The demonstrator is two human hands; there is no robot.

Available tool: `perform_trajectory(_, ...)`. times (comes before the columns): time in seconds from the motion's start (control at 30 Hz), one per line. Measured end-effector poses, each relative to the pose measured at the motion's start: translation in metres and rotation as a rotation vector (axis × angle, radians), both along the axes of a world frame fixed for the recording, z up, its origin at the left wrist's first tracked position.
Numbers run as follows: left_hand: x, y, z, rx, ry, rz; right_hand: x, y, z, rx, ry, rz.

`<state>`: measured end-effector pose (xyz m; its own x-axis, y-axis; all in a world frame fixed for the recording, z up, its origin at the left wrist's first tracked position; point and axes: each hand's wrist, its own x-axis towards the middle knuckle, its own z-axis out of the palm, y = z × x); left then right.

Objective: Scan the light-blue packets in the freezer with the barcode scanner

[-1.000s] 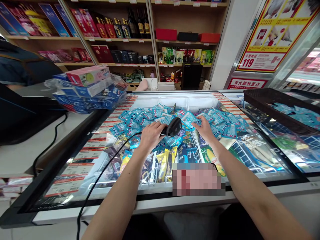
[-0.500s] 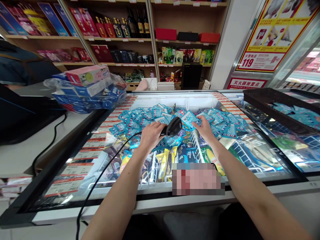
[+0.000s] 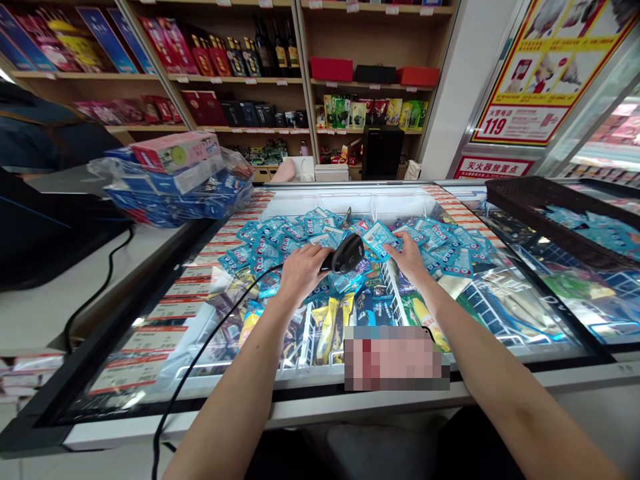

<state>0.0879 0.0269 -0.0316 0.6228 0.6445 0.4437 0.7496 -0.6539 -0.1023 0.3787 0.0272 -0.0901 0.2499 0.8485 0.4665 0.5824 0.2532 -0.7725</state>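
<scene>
My left hand (image 3: 304, 270) is closed round the handle of a black barcode scanner (image 3: 349, 254), whose head points to the right. A black cable (image 3: 220, 327) runs from it toward the lower left. Between the thumb and fingers of my right hand (image 3: 409, 257) is the edge of a blue packet (image 3: 378, 239), a small flat one with a printed label, just right of the scanner head. Many similar blue packets (image 3: 265, 253) lie spread on the glass lid on the left, and another pile of packets (image 3: 453, 250) lies right of my right hand.
Beneath the packets is a glass-topped chest freezer (image 3: 295, 390) with wrapped goods in wire baskets. A phone (image 3: 397, 360), its screen blurred, lies at the near edge. Plastic-wrapped boxes (image 3: 175, 177) stand at left; a dark tray (image 3: 565, 223) holds more blue packets at right. Stocked shelves (image 3: 240, 77) are behind.
</scene>
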Motion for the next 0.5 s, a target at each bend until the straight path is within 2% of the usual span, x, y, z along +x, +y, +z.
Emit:
perform_trajectory(0.2, -0.003, 0.001, 0.002, 0.001, -0.004, 0.011, 0.001, -0.001, 0.000, 0.024, 0.007, -0.025)
perform_trajectory(0.5, -0.023, 0.010, 0.006, 0.054, 0.010, 0.089, 0.011, -0.009, 0.009, -0.029, -0.203, -0.380)
